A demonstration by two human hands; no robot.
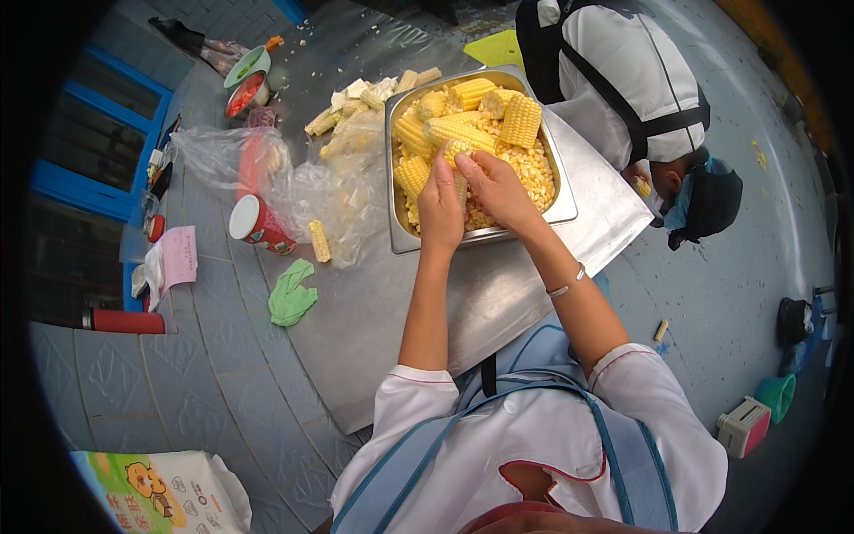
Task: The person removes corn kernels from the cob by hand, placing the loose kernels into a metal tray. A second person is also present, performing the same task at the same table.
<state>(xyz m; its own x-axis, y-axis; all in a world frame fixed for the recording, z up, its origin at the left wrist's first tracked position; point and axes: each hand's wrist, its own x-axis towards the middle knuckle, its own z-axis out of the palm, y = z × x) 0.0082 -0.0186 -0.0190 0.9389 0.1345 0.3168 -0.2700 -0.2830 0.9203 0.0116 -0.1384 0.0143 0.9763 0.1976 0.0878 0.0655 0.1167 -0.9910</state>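
Over a rectangular stainless steel pan [566, 200], my left hand [440, 210] and my right hand [502, 190] both grip one corn cob [458, 148]. The cob stands roughly on end between them, its upper tip showing yellow kernels; fingers hide much of the rest. My right thumb presses near that tip. Loose corn kernels [534, 170] fill the pan's lower part. Several yellow corn cobs [520, 123] lie on top of them, mostly towards the far side.
Left of the pan, stripped cobs [367, 100] lie by clear plastic bags [333, 193] on the metal table [360, 347]. A red canister [263, 223], cob piece [319, 241] and green cloth [292, 294] are nearer. At the right, a person [627, 80] bends down, holding corn.
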